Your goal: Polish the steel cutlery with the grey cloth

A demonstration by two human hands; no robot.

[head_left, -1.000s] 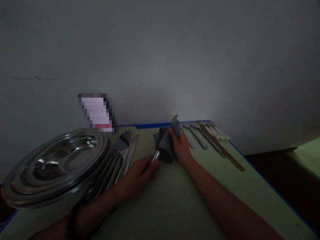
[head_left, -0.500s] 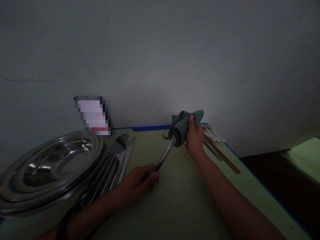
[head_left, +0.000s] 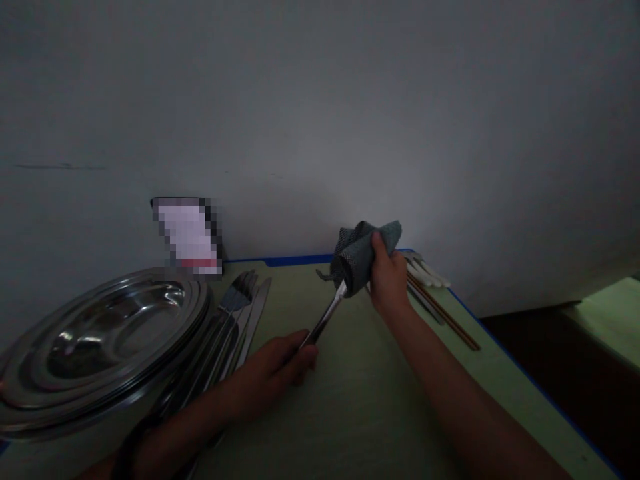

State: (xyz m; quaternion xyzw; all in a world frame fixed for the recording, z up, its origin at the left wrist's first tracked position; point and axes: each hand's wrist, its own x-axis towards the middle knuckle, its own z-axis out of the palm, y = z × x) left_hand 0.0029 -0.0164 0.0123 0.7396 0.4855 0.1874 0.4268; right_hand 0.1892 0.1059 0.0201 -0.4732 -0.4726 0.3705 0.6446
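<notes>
My left hand is closed around the lower handle of a shiny metal utensil, which slants up and to the right above the table. The utensil's far end is hidden inside a grey-green checked cloth, so I cannot tell which piece of cutlery it is. My right hand grips this bunched cloth around that end, thumb on top. Left of my left hand, several forks and other metal cutlery and a table knife lie side by side.
A stack of shiny metal plates stands at the left. Behind it a phone-like device, blurred out, leans on the wall. Brown chopsticks and white-handled utensils lie by the right edge of the pale green table.
The cloth and my right hand have shifted slightly left and down along the utensil. My left hand keeps its hold in nearly the same place.
</notes>
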